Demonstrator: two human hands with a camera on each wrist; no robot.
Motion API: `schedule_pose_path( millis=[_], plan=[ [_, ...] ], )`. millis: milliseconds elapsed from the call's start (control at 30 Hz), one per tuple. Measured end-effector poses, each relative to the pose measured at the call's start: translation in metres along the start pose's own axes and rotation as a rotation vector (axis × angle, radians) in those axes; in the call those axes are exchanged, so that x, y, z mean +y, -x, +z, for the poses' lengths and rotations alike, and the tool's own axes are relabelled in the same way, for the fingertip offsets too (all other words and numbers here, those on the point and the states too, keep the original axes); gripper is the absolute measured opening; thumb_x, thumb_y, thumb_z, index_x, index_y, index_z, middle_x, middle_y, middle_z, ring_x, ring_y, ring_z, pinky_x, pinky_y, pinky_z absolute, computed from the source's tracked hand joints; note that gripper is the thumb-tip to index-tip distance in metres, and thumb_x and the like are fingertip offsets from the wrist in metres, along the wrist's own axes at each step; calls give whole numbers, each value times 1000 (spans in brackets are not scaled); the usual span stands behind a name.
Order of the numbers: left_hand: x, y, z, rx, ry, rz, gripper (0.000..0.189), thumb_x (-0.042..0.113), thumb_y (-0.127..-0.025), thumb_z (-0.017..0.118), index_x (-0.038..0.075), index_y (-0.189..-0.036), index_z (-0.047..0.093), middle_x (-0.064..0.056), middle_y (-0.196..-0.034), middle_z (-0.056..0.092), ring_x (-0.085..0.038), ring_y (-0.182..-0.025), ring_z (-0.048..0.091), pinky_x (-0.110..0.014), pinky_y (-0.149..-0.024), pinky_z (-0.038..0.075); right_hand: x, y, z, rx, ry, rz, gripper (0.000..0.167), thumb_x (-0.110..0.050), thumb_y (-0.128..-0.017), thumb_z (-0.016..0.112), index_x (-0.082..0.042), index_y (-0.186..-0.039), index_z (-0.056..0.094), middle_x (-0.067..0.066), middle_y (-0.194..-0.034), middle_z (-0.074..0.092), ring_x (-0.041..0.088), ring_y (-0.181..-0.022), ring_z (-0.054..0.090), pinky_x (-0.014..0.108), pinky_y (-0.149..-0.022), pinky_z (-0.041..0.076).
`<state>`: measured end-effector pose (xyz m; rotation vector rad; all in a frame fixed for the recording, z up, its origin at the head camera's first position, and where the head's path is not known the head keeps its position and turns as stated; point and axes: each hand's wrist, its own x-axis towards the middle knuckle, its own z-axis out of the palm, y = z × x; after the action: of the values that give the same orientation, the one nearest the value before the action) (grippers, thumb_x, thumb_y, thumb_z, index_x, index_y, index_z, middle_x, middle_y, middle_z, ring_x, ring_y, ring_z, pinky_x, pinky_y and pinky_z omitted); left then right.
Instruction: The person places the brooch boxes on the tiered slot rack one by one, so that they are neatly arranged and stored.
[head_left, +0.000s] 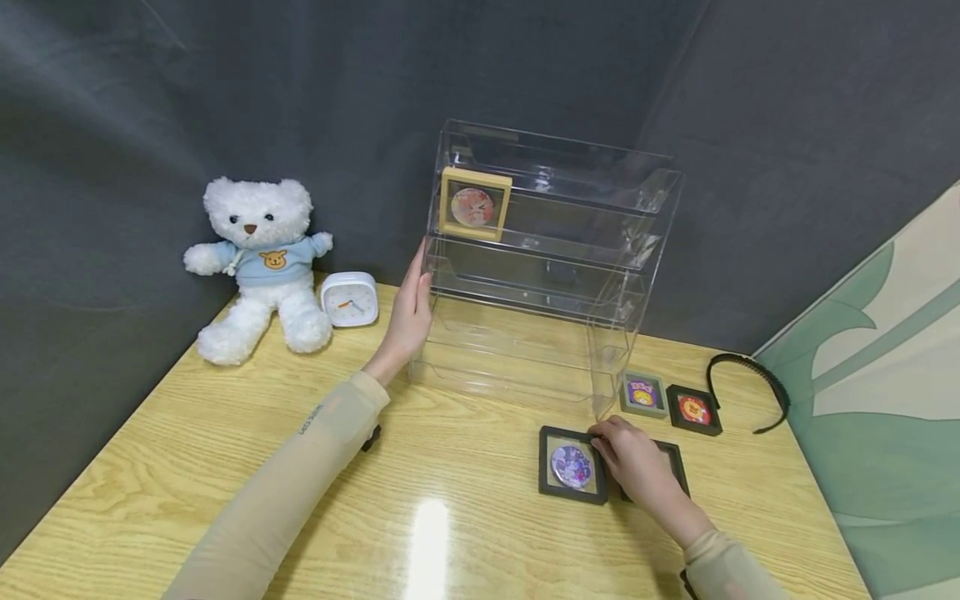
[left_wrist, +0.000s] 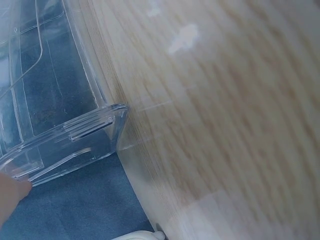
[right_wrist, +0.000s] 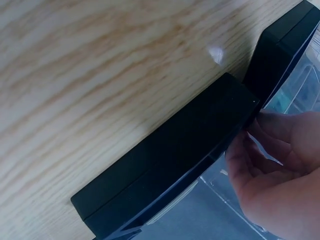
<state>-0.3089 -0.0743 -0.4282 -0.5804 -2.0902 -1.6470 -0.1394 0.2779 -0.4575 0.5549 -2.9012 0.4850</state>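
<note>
A clear acrylic tiered display rack [head_left: 517, 358] stands on the table. My left hand [head_left: 408, 312] touches its left side with fingers extended; a fingertip [left_wrist: 15, 192] shows against the plastic in the left wrist view. My right hand [head_left: 637, 467] pinches the top right corner of a black-framed badge [head_left: 572, 467] with a purple picture, lying flat. Another black frame [head_left: 675, 467] lies partly hidden beneath that hand. In the right wrist view, curled fingers [right_wrist: 245, 165] meet where the two black frames adjoin. A yellow-framed badge [head_left: 474, 205] stands upright at the rack's upper left.
Right of the rack lie a grey-green framed badge [head_left: 643, 394], a black-framed red badge [head_left: 693, 409] and a black headband [head_left: 780, 392]. At the left sit a white teddy bear [head_left: 258, 267] in a blue top and a white clock [head_left: 350, 300]. Dark curtain hangs behind.
</note>
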Motion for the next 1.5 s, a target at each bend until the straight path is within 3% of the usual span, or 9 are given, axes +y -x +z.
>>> schedule_pose_path(
  millis=[300,667,900,1133,1500],
  plan=[
    [0,1,0,2,4,4,55,10,-118,26,4,-172,15,-12,-177,18,-24,-162,18,-34,-131,16,2,-2,1,27,-19,-9,10,8,-93,78,-1,-95,73,8,-89,70,22,-77,70,36,-64,61],
    [-2,0,0,5,-8,21,55,10,-118,26,0,-171,15,-17,-177,17,-26,-162,17,-34,-132,15,4,-1,3,30,-37,-32,11,8,-92,78,-1,-95,74,7,-90,71,19,-75,68,30,-62,59],
    [-3,1,0,10,-9,23,55,9,-118,26,2,-171,15,-12,-177,18,-24,-162,18,-34,-132,15,1,-1,1,27,-20,-32,9,6,-92,80,-2,-95,78,8,-91,71,20,-78,69,34,-65,61],
    [-3,0,0,7,-10,24,55,9,-118,26,0,-171,15,-15,-177,18,-25,-162,18,-35,-132,16,0,-1,3,27,6,-22,10,6,-93,79,-3,-95,76,6,-90,70,21,-79,70,38,-66,62],
    [-2,1,0,0,-13,22,55,10,-118,26,0,-171,15,-18,-177,18,-26,-162,18,-37,-132,16,6,1,-5,59,-93,-12,11,6,-97,74,-5,-99,74,5,-90,76,15,-72,70,33,-62,60]
  ],
)
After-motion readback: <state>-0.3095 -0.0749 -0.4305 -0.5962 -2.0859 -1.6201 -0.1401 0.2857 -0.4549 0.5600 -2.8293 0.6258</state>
